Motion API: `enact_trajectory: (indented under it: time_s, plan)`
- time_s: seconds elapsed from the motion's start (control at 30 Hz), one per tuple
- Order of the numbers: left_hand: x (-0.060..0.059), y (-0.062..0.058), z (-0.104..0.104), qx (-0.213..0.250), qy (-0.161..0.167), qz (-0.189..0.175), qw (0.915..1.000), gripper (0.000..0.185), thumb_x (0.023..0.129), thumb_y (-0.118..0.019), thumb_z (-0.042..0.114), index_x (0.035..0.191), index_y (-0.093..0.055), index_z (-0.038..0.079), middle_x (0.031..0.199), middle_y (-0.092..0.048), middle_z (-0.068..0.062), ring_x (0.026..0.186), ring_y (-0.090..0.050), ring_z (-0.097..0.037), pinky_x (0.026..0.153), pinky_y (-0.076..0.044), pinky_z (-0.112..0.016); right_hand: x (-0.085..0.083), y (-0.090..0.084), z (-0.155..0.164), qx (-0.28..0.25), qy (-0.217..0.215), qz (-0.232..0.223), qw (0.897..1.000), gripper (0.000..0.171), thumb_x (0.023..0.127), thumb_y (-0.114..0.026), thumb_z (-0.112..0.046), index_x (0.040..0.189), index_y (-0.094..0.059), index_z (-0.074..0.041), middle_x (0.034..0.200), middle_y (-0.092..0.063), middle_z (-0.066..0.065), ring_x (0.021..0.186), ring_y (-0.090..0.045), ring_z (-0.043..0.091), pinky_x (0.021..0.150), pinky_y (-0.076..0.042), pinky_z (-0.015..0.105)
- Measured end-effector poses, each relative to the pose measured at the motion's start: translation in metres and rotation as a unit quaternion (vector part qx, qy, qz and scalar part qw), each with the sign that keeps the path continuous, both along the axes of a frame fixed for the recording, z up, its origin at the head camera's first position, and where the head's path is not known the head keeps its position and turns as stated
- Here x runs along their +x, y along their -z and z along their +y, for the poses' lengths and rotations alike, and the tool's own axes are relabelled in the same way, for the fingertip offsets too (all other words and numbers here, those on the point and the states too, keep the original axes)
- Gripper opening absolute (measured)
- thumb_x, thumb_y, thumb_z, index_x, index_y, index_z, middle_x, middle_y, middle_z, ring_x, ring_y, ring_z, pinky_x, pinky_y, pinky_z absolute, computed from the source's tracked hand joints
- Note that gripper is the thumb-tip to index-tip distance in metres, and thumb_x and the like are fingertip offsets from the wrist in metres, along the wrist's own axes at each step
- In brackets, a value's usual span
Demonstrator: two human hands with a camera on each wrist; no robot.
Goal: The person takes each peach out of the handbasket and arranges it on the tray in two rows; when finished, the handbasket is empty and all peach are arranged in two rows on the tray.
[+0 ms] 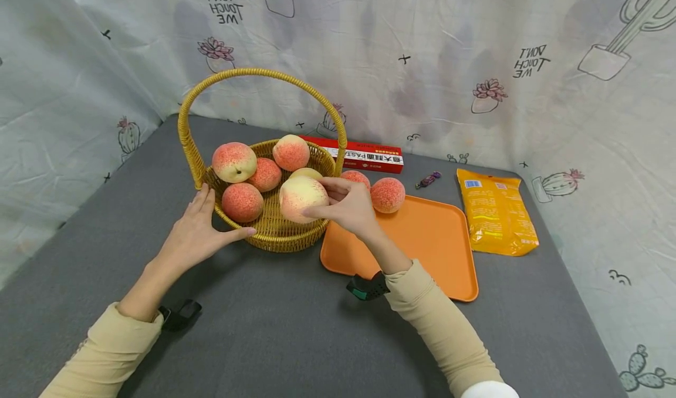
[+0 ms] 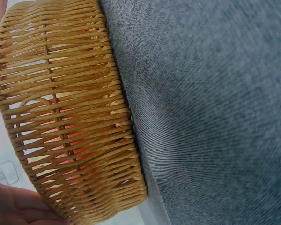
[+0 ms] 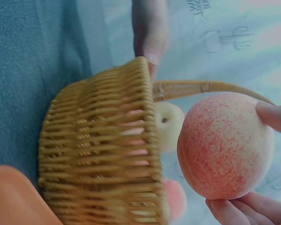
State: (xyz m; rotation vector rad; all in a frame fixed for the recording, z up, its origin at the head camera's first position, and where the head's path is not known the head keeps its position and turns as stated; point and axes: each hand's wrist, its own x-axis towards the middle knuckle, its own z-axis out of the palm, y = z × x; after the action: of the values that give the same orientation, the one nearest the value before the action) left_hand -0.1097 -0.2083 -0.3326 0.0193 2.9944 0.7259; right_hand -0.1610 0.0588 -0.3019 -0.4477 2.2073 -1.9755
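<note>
A yellow-and-pink peach (image 1: 302, 199) is held above the front right of a woven basket (image 1: 280, 244), between the thumb and fingers of my right hand (image 1: 351, 207). The right wrist view shows this peach (image 3: 225, 145) close up, over the basket's rim. My left hand (image 1: 192, 233) rests against the basket's left front rim, thumb and fingers spread and straight. Inside the basket lie several more peaches, among them a pale-topped one (image 1: 235, 162) and a red one (image 1: 242, 202). The basket's wall (image 2: 70, 112) fills much of the left wrist view.
Right of the basket is an orange tray (image 1: 422, 239) with a peach (image 1: 388, 195) at its back edge and another peach (image 1: 355, 178) beside that. A red pasta box (image 1: 369, 156) lies behind, near a purple-wrapped candy (image 1: 428, 179). An orange packet (image 1: 497, 213) lies far right.
</note>
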Motion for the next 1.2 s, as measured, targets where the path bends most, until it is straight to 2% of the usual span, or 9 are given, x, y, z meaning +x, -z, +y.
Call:
enact_trajectory:
  time_s: [0.23, 0.33, 0.47, 0.57, 0.67, 0.73, 0.97, 1.0, 1.2]
  plan:
    - [0.0, 0.0, 0.0, 0.0, -0.002, 0.0, 1.0, 0.117, 0.068, -0.054, 0.07, 0.138, 0.001, -0.007, 0.143, 0.011, -0.023, 0.124, -0.007, -0.051, 0.091, -0.017, -0.065, 0.005, -0.004, 0.022, -0.054, 0.017, 0.013, 0.998, 0.05, 0.061, -0.077, -0.001, 0.108, -0.059, 0.004, 0.105, -0.06, 0.016, 0.095, -0.06, 0.021, 0.078, -0.048, 0.03]
    - [-0.001, 0.0, 0.0, 0.0, -0.001, 0.001, 1.0, 0.117, 0.068, -0.054, 0.07, 0.138, 0.001, -0.006, 0.143, 0.011, -0.023, 0.124, -0.007, -0.051, 0.091, -0.016, -0.065, -0.006, 0.011, 0.034, -0.079, 0.014, 0.027, 0.996, 0.053, 0.06, -0.08, -0.003, 0.109, -0.06, 0.001, 0.107, -0.06, 0.015, 0.097, -0.059, 0.022, 0.079, -0.048, 0.032]
    - [0.0, 0.0, 0.0, 0.002, -0.001, -0.001, 1.0, 0.117, 0.068, -0.054, 0.069, 0.138, 0.002, -0.006, 0.143, 0.012, -0.022, 0.124, -0.006, -0.051, 0.091, -0.016, -0.065, -0.033, 0.047, 0.057, -0.099, 0.016, 0.065, 0.993, 0.058, 0.057, -0.082, -0.005, 0.112, -0.061, -0.003, 0.109, -0.06, 0.014, 0.1, -0.057, 0.023, 0.078, -0.048, 0.033]
    - [0.001, 0.0, 0.0, 0.003, -0.002, -0.004, 1.0, 0.117, 0.068, -0.054, 0.07, 0.138, 0.002, -0.006, 0.143, 0.012, -0.022, 0.124, -0.005, -0.051, 0.09, -0.016, -0.065, -0.029, 0.043, 0.068, -0.086, 0.043, 0.073, 0.993, 0.057, 0.059, -0.08, -0.001, 0.112, -0.06, 0.0, 0.109, -0.059, 0.017, 0.1, -0.057, 0.025, 0.078, -0.048, 0.033]
    - [0.0, 0.0, 0.0, 0.003, -0.002, -0.005, 1.0, 0.117, 0.068, -0.054, 0.07, 0.138, 0.002, -0.006, 0.143, 0.012, -0.022, 0.124, -0.005, -0.051, 0.09, -0.016, -0.066, -0.004, 0.01, 0.073, -0.059, 0.079, 0.048, 0.994, 0.055, 0.061, -0.077, 0.003, 0.112, -0.058, 0.006, 0.109, -0.058, 0.021, 0.099, -0.058, 0.025, 0.079, -0.047, 0.033]
    - [0.0, 0.0, 0.0, 0.003, -0.002, -0.003, 1.0, 0.117, 0.068, -0.054, 0.07, 0.138, 0.002, -0.006, 0.143, 0.012, -0.022, 0.124, -0.006, -0.051, 0.09, -0.016, -0.066, 0.001, 0.007, 0.08, -0.059, 0.088, 0.049, 0.993, 0.054, 0.062, -0.077, 0.001, 0.112, -0.057, 0.006, 0.109, -0.058, 0.021, 0.099, -0.058, 0.024, 0.079, -0.047, 0.032]
    - [0.001, 0.0, -0.001, 0.003, 0.0, 0.001, 1.0, 0.117, 0.068, -0.054, 0.069, 0.138, 0.002, -0.007, 0.143, 0.012, -0.022, 0.124, -0.004, -0.05, 0.091, -0.016, -0.065, -0.047, 0.087, 0.138, -0.084, 0.102, 0.085, 0.988, 0.056, 0.06, -0.08, -0.004, 0.113, -0.061, -0.004, 0.11, -0.059, 0.014, 0.1, -0.057, 0.025, 0.08, -0.047, 0.033]
    - [0.001, 0.0, 0.0, 0.003, -0.001, 0.002, 1.0, 0.117, 0.068, -0.054, 0.069, 0.138, 0.002, -0.007, 0.143, 0.012, -0.022, 0.124, -0.005, -0.05, 0.09, -0.016, -0.065, -0.044, 0.083, 0.142, -0.072, 0.115, 0.078, 0.988, 0.058, 0.06, -0.08, -0.002, 0.115, -0.06, -0.004, 0.112, -0.059, 0.014, 0.101, -0.057, 0.025, 0.08, -0.046, 0.033]
    - [0.0, 0.0, 0.001, 0.001, -0.001, 0.005, 1.0, 0.117, 0.068, -0.054, 0.069, 0.138, 0.0, -0.007, 0.143, 0.01, -0.024, 0.124, -0.006, -0.05, 0.09, -0.017, -0.065, -0.064, 0.113, 0.178, -0.036, 0.159, 0.093, 0.982, 0.057, 0.061, -0.081, -0.01, 0.115, -0.061, -0.01, 0.111, -0.059, 0.011, 0.1, -0.058, 0.024, 0.078, -0.048, 0.032]
